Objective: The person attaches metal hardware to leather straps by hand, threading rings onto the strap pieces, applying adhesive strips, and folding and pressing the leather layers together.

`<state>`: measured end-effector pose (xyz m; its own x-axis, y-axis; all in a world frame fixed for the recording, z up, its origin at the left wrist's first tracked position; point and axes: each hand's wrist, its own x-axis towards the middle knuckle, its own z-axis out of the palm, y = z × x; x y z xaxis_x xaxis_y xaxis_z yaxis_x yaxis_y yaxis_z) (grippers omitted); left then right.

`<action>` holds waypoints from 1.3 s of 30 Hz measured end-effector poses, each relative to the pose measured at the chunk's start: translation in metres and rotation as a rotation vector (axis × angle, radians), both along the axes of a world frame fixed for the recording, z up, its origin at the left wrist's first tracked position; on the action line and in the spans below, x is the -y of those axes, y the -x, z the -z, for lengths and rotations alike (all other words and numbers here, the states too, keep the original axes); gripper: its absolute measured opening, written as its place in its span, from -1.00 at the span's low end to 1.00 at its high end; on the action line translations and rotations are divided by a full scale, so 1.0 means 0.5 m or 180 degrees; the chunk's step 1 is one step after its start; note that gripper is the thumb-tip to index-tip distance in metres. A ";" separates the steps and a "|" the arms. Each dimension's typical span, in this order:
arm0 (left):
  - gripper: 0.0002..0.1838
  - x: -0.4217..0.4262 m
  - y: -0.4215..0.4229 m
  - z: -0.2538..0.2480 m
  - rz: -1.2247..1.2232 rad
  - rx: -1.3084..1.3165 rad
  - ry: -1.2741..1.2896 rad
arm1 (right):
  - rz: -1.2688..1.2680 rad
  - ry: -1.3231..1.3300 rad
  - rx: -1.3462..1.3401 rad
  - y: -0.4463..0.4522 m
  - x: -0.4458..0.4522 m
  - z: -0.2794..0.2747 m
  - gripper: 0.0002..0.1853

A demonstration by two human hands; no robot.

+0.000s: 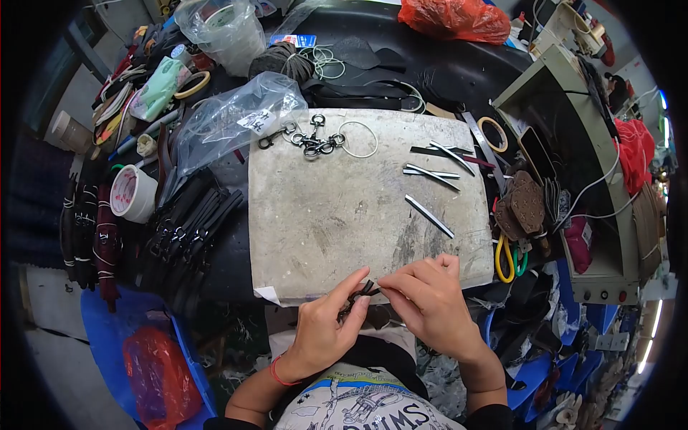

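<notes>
In front of my body, at the near edge of the pale board point(322, 229), my left hand point(328, 330) grips a small dark metal piece that looks like a snap hook point(348, 307). A short black strip point(368, 288) stands up from it between thumb and index finger. My right hand point(430, 304) pinches the strip's end, its fingers almost touching the left ones. Several black snap hooks point(315, 145) lie in a cluster at the board's far side, beside a thin pale cord loop point(360, 139). Short black-and-white strips point(429, 216) are scattered on the right half.
Left of the board lie black straps with buckles point(183, 233), a white tub point(134, 193) and a clear plastic bag point(244, 118). On the right are yellow-handled scissors point(504, 259), a tape roll point(492, 134) and a grey metal cabinet point(602, 251). Blue bins point(97, 315) stand below.
</notes>
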<state>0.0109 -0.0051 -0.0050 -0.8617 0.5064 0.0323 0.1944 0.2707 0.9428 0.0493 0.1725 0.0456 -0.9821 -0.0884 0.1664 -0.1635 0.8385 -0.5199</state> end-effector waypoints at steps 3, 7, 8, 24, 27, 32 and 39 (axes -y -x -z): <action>-0.54 0.004 -0.003 -0.001 0.0056 0.0109 0.0007 | -0.0194 0.0053 0.0059 0.007 -0.006 0.005 -0.83; -0.52 0.011 0.001 -0.005 0.0161 0.0224 0.0022 | -0.0298 0.0175 0.0142 0.012 -0.011 0.008 -0.85; -0.52 0.012 0.000 -0.005 0.0172 0.0289 0.0012 | -0.0308 0.0191 0.0163 0.012 -0.011 0.009 -0.85; -0.45 0.020 0.013 -0.017 -0.0071 0.1166 -0.0844 | 0.0564 0.1235 0.0349 0.011 -0.014 0.037 -0.60; -0.45 -0.013 0.026 -0.033 0.0187 0.1029 -0.0930 | 0.0272 0.2666 0.0011 0.007 0.008 0.077 -0.74; -0.75 -0.055 0.237 0.010 -0.0430 -0.1740 0.0251 | 0.0763 0.4122 -0.0791 -0.013 -0.047 0.008 -0.79; -0.84 -0.171 0.509 0.068 -0.0207 -0.3212 0.0504 | 0.1019 0.3776 0.0169 -0.084 -0.095 -0.026 -0.60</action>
<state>-0.2437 0.0806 -0.0389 -0.4959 0.5210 0.6947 0.8582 0.4164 0.3003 0.0915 0.2199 0.0586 -0.9396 0.3367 -0.0613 0.0072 -0.1596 -0.9872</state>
